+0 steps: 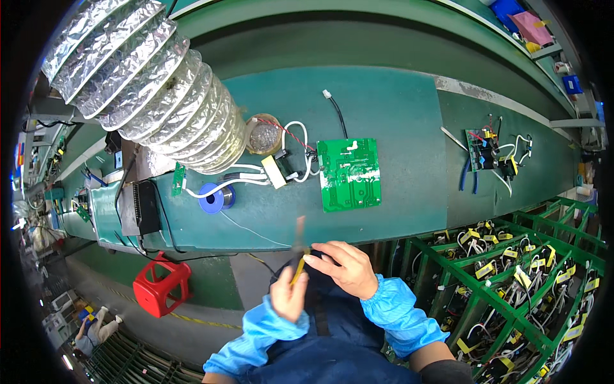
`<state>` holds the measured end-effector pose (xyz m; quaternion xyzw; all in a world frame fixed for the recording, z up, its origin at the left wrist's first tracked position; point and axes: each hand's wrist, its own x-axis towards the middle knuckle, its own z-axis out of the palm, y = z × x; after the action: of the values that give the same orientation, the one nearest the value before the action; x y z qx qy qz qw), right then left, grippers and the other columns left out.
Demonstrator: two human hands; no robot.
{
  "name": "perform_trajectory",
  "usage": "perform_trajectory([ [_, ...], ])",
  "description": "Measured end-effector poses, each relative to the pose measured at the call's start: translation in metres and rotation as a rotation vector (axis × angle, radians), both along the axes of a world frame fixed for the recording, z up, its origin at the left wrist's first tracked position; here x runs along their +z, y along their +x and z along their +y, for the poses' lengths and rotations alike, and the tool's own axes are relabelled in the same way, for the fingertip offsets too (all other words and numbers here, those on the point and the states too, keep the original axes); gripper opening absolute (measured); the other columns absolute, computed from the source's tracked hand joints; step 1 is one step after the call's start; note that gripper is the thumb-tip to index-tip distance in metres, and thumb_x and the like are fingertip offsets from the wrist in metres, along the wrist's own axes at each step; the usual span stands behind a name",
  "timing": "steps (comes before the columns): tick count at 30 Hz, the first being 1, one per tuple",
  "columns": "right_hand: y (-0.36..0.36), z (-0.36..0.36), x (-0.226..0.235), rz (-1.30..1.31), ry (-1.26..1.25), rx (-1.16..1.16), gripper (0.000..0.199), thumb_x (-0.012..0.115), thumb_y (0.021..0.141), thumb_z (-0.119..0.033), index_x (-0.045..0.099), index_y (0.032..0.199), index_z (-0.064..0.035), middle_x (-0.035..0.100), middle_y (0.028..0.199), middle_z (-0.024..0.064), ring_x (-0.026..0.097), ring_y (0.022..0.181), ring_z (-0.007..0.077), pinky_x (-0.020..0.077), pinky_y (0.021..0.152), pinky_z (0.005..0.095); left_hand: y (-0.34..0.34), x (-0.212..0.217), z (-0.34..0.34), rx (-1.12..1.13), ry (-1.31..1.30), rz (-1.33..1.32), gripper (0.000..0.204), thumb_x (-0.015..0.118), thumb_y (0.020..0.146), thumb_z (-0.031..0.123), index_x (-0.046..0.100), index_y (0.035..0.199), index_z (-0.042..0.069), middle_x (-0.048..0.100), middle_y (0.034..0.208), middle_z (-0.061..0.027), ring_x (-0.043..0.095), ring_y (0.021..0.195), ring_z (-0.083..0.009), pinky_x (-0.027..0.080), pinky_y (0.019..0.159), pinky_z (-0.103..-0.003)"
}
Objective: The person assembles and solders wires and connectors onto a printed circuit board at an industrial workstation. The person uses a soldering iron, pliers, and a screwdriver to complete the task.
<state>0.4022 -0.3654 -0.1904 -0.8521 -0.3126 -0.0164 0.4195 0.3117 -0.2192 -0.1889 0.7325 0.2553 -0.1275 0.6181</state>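
Tool (298, 262) in left hand (290, 297), right hand (348, 269) angled inward beside it

Left head-worn fisheye; faces down, near hands (348, 269), wide across green bench (409, 128).

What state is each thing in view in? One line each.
Left hand: closed on the tool
Tool: held up, motion-blurred
Right hand: fingers bent at the tool, contact unclear
Green circuit board: lying flat, trace side up
Blue spool: wire partly unwound
White plug: unconnected
Round container: uncovered, holding something
Foil duct: bent
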Motion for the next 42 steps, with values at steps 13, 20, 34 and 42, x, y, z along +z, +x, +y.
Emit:
perform_trajectory([
  [13, 0.017, -0.053, -0.028, -0.014, -0.181, -0.376, 0.035, 0.074, 0.057, -0.012, 0.061, 0.09, -0.0112, 0.051, 0.076, 0.0084, 0.05, 0.067, 0.0266, 0.0431, 0.054, 0.0352, 0.064, -0.054, -0.014, -0.625, 0.643, -0.474, 0.023, 0.066, 0.068, 0.015, 0.06, 0.088, 0.007, 0.055, 0.086, -0.0078, 0.052, 0.085, -0.027, 0.041, 0.075, -0.038],
  [20, 0.025, -0.044, -0.014, 0.042, -0.054, -0.333, 0.042, 0.074, 0.06, -0.017, 0.059, 0.098, -0.0077, 0.05, 0.074, 0.0114, 0.048, 0.068, 0.0308, 0.0409, 0.06, 0.0386, 0.042, -0.084, 0.017, -0.779, 0.731, -0.653, 0.032, 0.069, 0.057, 0.014, 0.057, 0.086, 0.01, 0.052, 0.093, -0.0058, 0.049, 0.09, -0.0249, 0.039, 0.078, -0.039],
  [34, 0.052, 0.217, 0.024, -0.079, -0.09, 0.321, 0.056, 0.069, 0.062, -0.022, 0.05, 0.112, -0.0054, 0.049, 0.083, 0.008, 0.05, 0.08, 0.0239, 0.0435, 0.062, 0.034, 0.014, -0.001, 0.213, 0.601, 0.486, -0.436, 0.013, 0.047, 0.088, 0.007, 0.053, 0.096, -0.001, 0.055, 0.089, -0.007, 0.053, 0.083, -0.0137, 0.043, 0.073, -0.026],
  [42, 0.098, 0.386, -0.022, -0.266, -0.323, 0.321, 0.033, 0.063, 0.067, -0.017, 0.052, 0.095, -0.0058, 0.055, 0.082, 0.0093, 0.055, 0.082, 0.0243, 0.0479, 0.059, 0.0357, 0.102, -0.005, 0.428, 0.259, 1.503, -0.189, 0.042, 0.065, 0.069, 0.012, 0.054, 0.109, 0.009, 0.052, 0.108, -0.0156, 0.049, 0.098, -0.0336, 0.04, 0.085, -0.042],
])
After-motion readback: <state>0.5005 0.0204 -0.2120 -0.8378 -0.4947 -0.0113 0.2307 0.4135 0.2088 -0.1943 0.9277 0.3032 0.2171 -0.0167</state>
